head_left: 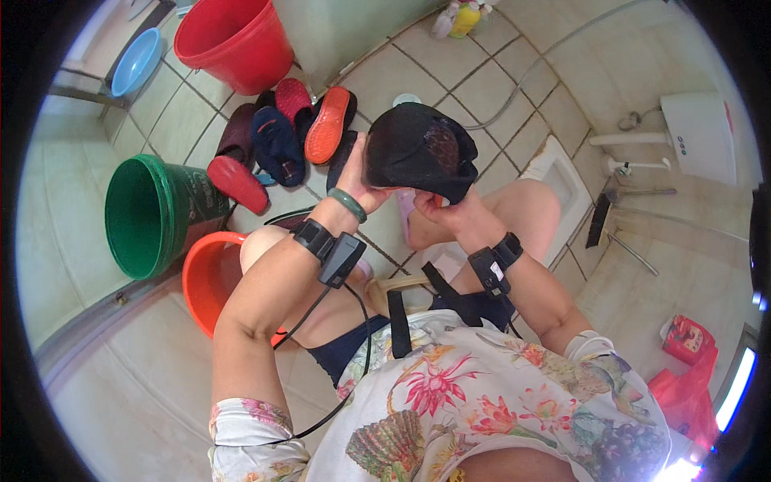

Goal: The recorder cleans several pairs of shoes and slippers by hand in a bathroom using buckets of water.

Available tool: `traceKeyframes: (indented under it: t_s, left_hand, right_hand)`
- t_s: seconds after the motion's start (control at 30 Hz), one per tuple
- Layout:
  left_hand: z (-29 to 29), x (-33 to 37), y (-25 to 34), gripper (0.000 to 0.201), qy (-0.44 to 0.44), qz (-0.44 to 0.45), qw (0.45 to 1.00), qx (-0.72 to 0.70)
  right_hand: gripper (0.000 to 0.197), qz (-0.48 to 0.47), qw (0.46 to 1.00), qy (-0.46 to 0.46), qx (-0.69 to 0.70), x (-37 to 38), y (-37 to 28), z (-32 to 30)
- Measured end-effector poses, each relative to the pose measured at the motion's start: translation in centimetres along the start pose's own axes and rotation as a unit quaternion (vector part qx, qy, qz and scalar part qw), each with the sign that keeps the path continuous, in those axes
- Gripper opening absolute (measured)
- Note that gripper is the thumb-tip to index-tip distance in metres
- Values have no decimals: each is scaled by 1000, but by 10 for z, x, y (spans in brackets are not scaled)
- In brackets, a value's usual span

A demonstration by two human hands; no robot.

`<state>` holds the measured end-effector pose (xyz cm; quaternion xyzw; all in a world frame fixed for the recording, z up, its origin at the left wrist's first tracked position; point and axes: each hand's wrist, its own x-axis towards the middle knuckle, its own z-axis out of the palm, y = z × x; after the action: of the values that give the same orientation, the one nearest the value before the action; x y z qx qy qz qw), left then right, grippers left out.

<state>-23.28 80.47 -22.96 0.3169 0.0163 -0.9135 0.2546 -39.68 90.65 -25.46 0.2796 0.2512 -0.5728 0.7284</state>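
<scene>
Both hands are on it now: the left hand (361, 175) grips the left side of the black item (418, 149), while the right hand (443, 211) pinches its lower right edge. Up it goes between them, clear of the floor (482, 92), out in front of the knees; some of the fingers are hidden, and whether it's a shoe, I can't tell.

A green bangle (347, 206) circles the left wrist, and there's a black band on each forearm, left (341, 259) and right (491, 269), with a cable trailing from the left one. Below comes the floral shirt (450, 394).

Just left of the hands, a whole huddle of footwear! An orange slipper (324, 132) stands out, with a navy shoe (277, 149) beside it and a red slipper (238, 183) nearer the green bucket (140, 217). The orange tub (201, 277) sits by the left knee; the red bucket (265, 52) is behind the footwear, and the blue basin (136, 63) is farther off at upper left.

Over to the right: the squat toilet (574, 189), then a black brush (598, 218) by the wall and a white cistern (700, 136) mounted above. Lower right, a red bag (687, 398) rounds it off.
</scene>
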Motion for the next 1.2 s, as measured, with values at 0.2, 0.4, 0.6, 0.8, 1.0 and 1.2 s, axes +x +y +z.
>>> traceKeyframes:
  t_s: [0.2,0.4,0.6,0.8,1.0,1.2]
  left_hand:
    - [-9,20,3,43,-17,10,999,-44]
    - [-18,35,26,43,32,114,990,75]
    - [-8,32,18,41,236,514,735,375]
    - [32,-14,1,13,24,622,583,523]
    - [40,-32,8,21,4,598,598,533]
    - [41,-37,13,28,-17,573,590,568]
  right_hand:
    - [24,-401,784,-13,-474,2,-40,-21]
    - [45,-181,903,106,-374,-58,-54,46]
    - [42,-276,915,130,-264,-41,-37,61]
    - [45,-314,909,103,-256,-36,-33,80]
    - [46,-305,913,94,-254,-29,-22,89]
    - [43,-310,907,94,-268,-27,-11,93]
